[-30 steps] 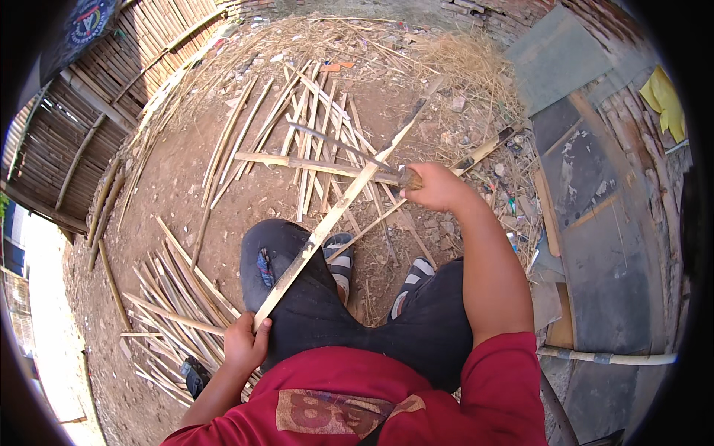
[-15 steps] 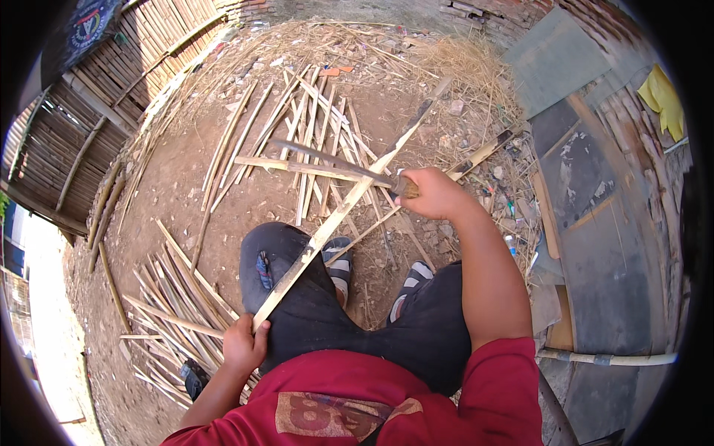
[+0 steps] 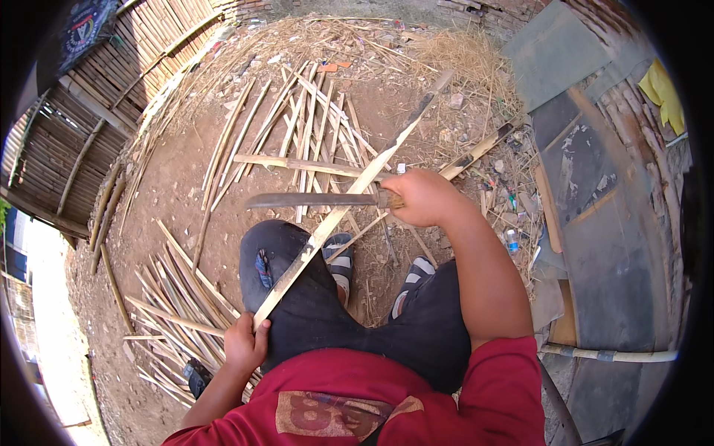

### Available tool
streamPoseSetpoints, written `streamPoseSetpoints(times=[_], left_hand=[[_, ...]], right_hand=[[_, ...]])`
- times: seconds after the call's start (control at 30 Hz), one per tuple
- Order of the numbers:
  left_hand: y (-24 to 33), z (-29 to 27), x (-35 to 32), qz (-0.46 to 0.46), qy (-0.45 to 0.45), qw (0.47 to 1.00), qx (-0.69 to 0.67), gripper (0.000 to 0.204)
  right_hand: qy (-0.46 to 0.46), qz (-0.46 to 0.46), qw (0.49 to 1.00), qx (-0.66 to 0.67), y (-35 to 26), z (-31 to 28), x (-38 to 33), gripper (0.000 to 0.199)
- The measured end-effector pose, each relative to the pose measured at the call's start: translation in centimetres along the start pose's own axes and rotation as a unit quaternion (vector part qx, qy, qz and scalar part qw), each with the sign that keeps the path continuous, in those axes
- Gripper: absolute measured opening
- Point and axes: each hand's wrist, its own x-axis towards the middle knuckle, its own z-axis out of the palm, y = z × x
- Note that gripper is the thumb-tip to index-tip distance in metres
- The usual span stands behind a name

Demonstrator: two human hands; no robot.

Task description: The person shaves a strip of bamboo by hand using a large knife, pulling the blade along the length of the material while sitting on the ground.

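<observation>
My left hand (image 3: pixel 246 343) is closed on the near end of a long bamboo strip (image 3: pixel 321 236). The strip slants up and away to the right across my left thigh, pale over much of its length and dark at the far end. In my right hand (image 3: pixel 425 198) is the wooden handle of a machete (image 3: pixel 316 200). Its long dark blade points left and lies across the strip, near the strip's middle. Just beyond the blade, another bamboo piece (image 3: pixel 297 165) lies crosswise, its right end hidden behind my right hand.
Many split strips (image 3: pixel 312 126) lie crossed on the dirt ahead. Another pile of strips (image 3: pixel 175 297) is beside my left leg. A dark-marked bamboo piece (image 3: pixel 476 152) lies at the right, near dry straw (image 3: pixel 468 67). Dark boards (image 3: pixel 610 253) line the right side; a bamboo wall (image 3: pixel 141 59) stands far left.
My right hand has drawn slightly nearer to me, and the machete blade has swung down from a slant to nearly level. The left hand and its strip stay in place.
</observation>
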Motion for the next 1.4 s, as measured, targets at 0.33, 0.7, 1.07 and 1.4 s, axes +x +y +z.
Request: streamPoseSetpoints(times=[0.33,0.7,1.07,1.4], left_hand=[[0.5,0.1,0.6,0.009,-0.001,1.000,0.010,0.037],[0.3,-1.8,1.9,-0.017,-0.088,0.985,-0.145,0.045],[0.6,-1.6,1.5,-0.015,-0.060,0.994,-0.093,0.043],[-0.4,-1.2,1.1,-0.018,-0.045,0.997,-0.067,0.043]], right_hand=[[0.152,0.152,0.968,0.133,8.0,1.2,-0.3,0.037],[0.113,0.097,0.981,0.127,5.3,0.4,-0.4,0.032],[-0.046,0.084,0.979,0.181,5.1,1.2,1.2,0.039],[-0.035,-0.022,0.999,0.027,-1.7,1.6,1.4,0.036]])
